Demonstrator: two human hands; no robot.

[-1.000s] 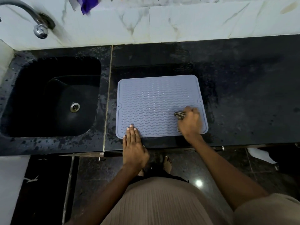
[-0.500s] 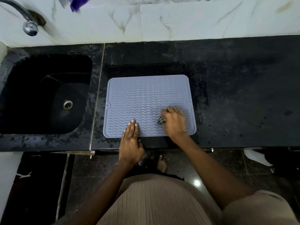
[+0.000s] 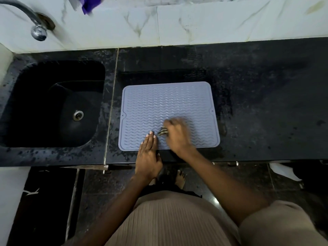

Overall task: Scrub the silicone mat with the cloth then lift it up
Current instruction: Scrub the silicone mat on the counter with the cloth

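A grey silicone mat (image 3: 165,103) with a wavy ridged surface lies flat on the black countertop (image 3: 266,103), right of the sink. My left hand (image 3: 148,153) rests flat, fingers together, on the mat's near edge. My right hand (image 3: 177,135) is blurred and closed over a small dark cloth (image 3: 162,132), which presses on the mat's near middle, just right of my left fingertips. Most of the cloth is hidden under the hand.
A black sink (image 3: 53,103) with a metal drain (image 3: 78,115) sits left of the mat. A chrome tap (image 3: 35,23) juts from the white marble wall. A purple item (image 3: 88,4) hangs at the top. The counter's front edge runs just below the mat.
My right hand has slid the cloth leftwards across the mat's near part, from the right corner to beside my left fingertips. My left hand has stayed pressed on the near edge.
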